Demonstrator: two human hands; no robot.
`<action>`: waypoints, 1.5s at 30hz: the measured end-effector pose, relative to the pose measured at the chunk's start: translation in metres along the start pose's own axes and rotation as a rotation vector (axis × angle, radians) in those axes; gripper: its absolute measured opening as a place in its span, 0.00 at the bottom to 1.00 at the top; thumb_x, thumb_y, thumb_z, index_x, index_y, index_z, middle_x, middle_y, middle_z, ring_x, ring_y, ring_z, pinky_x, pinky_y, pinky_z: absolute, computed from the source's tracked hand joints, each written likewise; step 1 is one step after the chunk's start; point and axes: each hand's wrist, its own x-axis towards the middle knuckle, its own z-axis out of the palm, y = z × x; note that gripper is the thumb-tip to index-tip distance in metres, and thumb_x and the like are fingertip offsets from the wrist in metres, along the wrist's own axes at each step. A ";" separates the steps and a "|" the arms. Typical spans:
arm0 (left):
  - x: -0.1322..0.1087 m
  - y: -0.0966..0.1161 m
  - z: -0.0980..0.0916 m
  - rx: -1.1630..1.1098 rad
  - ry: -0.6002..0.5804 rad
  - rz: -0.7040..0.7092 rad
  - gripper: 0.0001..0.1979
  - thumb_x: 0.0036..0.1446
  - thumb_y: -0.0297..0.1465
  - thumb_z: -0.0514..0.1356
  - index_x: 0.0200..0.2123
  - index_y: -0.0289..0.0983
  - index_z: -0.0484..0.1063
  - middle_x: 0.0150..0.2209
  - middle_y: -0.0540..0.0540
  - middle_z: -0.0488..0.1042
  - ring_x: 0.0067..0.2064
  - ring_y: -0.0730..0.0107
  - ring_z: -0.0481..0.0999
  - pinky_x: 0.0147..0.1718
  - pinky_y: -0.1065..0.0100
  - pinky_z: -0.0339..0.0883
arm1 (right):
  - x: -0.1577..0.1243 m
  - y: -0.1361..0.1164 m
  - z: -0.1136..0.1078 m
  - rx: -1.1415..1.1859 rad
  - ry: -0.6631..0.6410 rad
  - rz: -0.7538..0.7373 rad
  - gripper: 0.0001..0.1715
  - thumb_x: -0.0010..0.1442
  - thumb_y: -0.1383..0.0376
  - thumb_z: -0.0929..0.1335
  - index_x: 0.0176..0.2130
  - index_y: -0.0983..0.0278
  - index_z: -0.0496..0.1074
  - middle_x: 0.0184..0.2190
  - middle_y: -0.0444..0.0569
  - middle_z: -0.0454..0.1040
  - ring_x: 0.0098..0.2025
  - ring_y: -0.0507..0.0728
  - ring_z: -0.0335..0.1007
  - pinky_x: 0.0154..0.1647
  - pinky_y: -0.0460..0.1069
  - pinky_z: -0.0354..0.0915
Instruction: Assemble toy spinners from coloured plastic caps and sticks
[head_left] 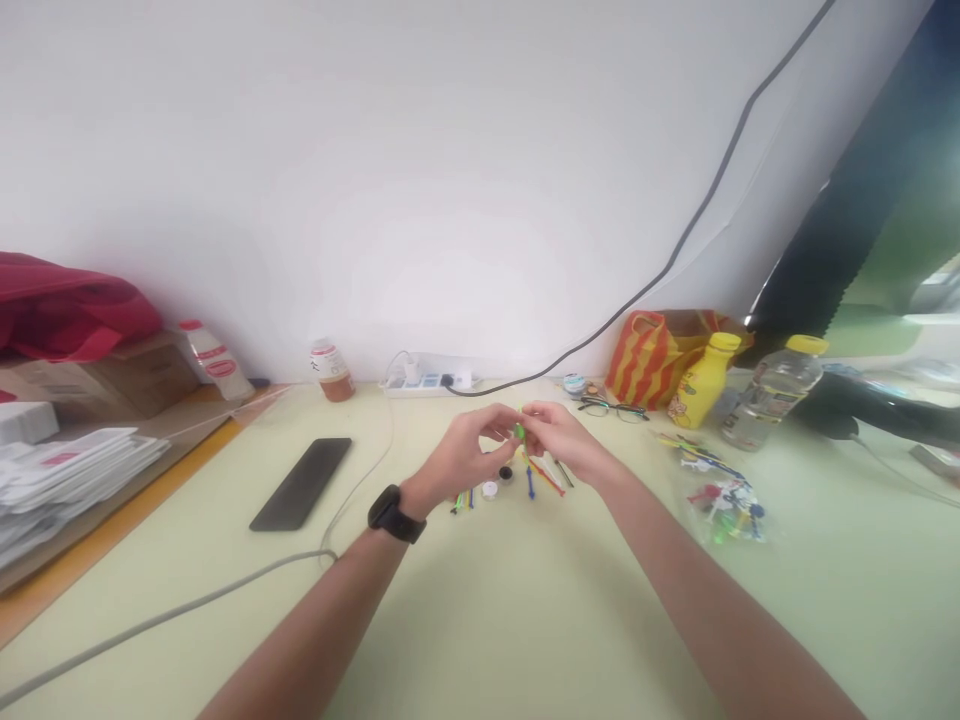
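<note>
Nearest you on the pale yellow table [510, 620], both forearms run forward, and a grey cable [172, 615] curves across the left side. A black watch [396, 514] sits on your left wrist. A black phone [301, 483] lies flat to the left of it.

Mid-table, above the surface: your left hand [465, 455] and right hand [566, 440] meet fingertip to fingertip. Each pinches the small green piece [519, 432] between thumb and forefinger; the other fingers are loosely curled. The piece is held clear of the table, centre of the scene.

Under and just beyond the hands: loose coloured sticks [541, 477], a white cap [489, 490] and a black cap [505, 474], all resting on the table. To the right, a clear bag of coloured pieces [724, 495].

Far row along the wall, left to right: cardboard box [112, 375] under a red cloth [67, 305], a red-labelled bottle [214, 360], a small brown bottle [331, 370], a power strip [429, 380], glasses [613, 407], a striped bag [656, 355], a yellow bottle [701, 382] and a clear bottle [772, 392]. A black cable [675, 250] climbs the wall from the strip.
</note>
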 end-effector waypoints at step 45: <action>-0.012 -0.016 -0.001 0.266 -0.486 -0.141 0.02 0.47 0.30 0.71 0.28 0.42 0.82 0.33 0.49 0.80 0.40 0.60 0.77 0.34 0.67 0.66 | 0.004 0.022 -0.007 -0.757 0.002 0.113 0.23 0.63 0.63 0.67 0.57 0.65 0.71 0.40 0.50 0.79 0.37 0.55 0.75 0.37 0.47 0.64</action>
